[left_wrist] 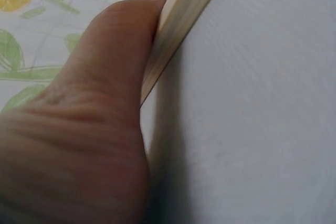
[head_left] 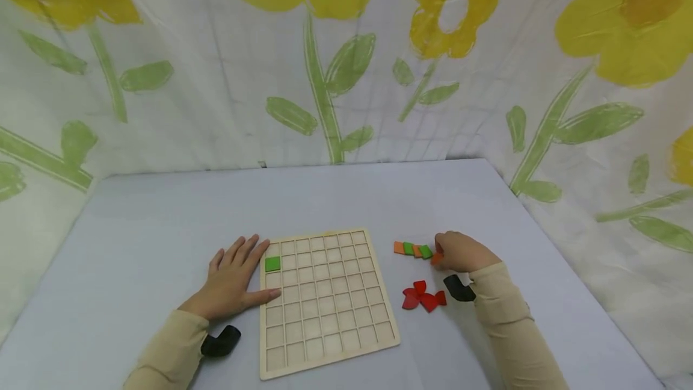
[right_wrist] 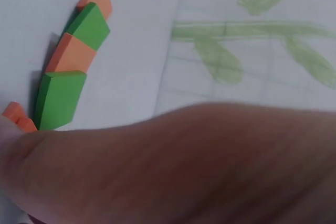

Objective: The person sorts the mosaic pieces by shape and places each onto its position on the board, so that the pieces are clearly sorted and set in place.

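Observation:
A square wooden grid board (head_left: 330,298) lies on the table, with one green square tile (head_left: 273,264) in a cell near its far left corner. My left hand (head_left: 230,284) rests spread at the board's left side, thumb over the edge. In the left wrist view that thumb (left_wrist: 113,51) lies along the board's wooden side (left_wrist: 173,30). My right hand (head_left: 460,251) pinches an orange tile (head_left: 437,259) at the right end of a row of overlapping orange and green tiles. In the right wrist view, orange (right_wrist: 14,112) shows at the fingertips, beside a green tile (right_wrist: 60,98).
Several red curved-edged pieces (head_left: 428,301) lie in a loose cluster between the board and my right forearm. The white table (head_left: 216,197) ends at a flower-printed cloth (head_left: 216,77) behind and at the right. A black wrist device (head_left: 459,287) sits by each sleeve.

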Tool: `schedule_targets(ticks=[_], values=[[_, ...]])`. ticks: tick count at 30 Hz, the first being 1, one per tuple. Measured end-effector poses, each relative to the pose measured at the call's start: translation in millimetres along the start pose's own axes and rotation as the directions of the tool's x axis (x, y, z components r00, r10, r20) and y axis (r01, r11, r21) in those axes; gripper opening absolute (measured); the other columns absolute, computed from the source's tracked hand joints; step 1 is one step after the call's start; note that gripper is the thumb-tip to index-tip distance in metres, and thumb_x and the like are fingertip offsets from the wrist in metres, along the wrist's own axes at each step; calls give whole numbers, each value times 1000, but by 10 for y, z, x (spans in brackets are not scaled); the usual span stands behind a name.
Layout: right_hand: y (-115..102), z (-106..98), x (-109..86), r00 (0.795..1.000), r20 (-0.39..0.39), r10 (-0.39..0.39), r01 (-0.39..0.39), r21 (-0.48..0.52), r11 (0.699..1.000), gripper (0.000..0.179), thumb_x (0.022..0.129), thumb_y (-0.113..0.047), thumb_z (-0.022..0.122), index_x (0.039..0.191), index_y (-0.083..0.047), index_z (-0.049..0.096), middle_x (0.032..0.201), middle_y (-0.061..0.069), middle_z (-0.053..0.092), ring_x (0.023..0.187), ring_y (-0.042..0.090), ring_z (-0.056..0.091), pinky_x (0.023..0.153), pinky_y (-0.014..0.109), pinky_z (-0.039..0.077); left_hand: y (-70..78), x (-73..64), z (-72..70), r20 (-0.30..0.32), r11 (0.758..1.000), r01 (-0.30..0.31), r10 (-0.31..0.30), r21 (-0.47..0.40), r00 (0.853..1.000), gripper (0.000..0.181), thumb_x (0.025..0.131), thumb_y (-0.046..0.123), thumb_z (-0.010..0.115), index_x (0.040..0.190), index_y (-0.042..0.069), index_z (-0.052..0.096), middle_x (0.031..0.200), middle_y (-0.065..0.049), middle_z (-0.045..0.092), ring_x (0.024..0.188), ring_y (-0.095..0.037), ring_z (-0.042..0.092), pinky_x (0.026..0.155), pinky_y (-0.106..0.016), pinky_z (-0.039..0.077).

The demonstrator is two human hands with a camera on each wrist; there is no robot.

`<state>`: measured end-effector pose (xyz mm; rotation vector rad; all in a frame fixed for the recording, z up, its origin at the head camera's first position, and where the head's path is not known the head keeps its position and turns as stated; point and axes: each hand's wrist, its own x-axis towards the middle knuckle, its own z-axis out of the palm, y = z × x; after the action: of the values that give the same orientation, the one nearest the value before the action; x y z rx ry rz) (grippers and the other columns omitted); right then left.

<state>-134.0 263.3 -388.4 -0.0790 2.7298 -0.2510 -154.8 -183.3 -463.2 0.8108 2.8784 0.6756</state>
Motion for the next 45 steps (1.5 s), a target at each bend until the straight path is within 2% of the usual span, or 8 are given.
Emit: schedule_targets(ticks=[4,10,13,18,22,28,36,45], values=[[7,-112,-88,1000,-11,-10,10,5,1000,14,83,-10,70,89,-4,59,79,3,56,73,19,50,63,32,45,49,49,11,-36,1000,-27,27,-14,999,97,78,62,66,149,8,27,154,-21,21,141,-43,13,105,-67,7],[-178,-228,-303,983,-158,-92,88,-33,996,9,86,-6,67,89,-7,58,83,1,55,71,15,50,63,29,45,161,154,13,-42,997,-71,69,-42,997,96,78,61,67,148,6,31,153,-22,26,140,-44,17,104,-68,9],[-404,-183,-303,945,-258,-199,174,-115,978,11,85,-10,70,89,-9,60,82,-2,55,71,11,50,62,26,45,184,170,26,-24,998,-57,56,-34,998,96,78,63,66,148,6,31,154,-22,25,141,-44,16,105,-67,8],[-866,-143,-166,841,-371,-394,297,-290,909,25,82,-19,76,101,-10,63,86,-4,60,76,11,56,65,26,49,198,240,59,-19,999,-54,53,-11,998,97,78,64,65,148,6,32,153,-21,26,141,-44,18,105,-68,11],[-1257,-165,-14,834,-308,-458,376,-290,880,33,83,-23,75,108,-10,58,87,-3,61,74,11,57,62,25,48,241,303,82,8,999,-47,47,-23,999,96,79,62,65,149,7,30,154,-21,25,142,-43,16,106,-68,10],[-1606,-65,304,848,-168,-503,461,-235,856,23,84,-27,74,93,-15,57,83,-6,58,68,8,52,61,23,46,308,387,194,14,998,-60,61,-34,998,96,79,64,64,150,9,30,155,-19,24,143,-42,16,107,-67,10],[-1631,262,582,806,-157,-570,544,-181,819,21,88,-33,69,100,-18,62,92,-7,60,77,4,55,70,19,48,355,407,222,7,997,-77,77,-32,997,96,78,64,64,150,11,30,155,-18,25,144,-40,16,108,-67,10],[-1626,336,631,785,-177,-593,579,-129,805,15,89,-28,68,98,-16,66,94,-8,58,81,5,56,75,19,48,337,387,193,-1,996,-88,88,-27,996,96,79,65,63,150,10,29,156,-18,23,143,-41,15,106,-68,10]])
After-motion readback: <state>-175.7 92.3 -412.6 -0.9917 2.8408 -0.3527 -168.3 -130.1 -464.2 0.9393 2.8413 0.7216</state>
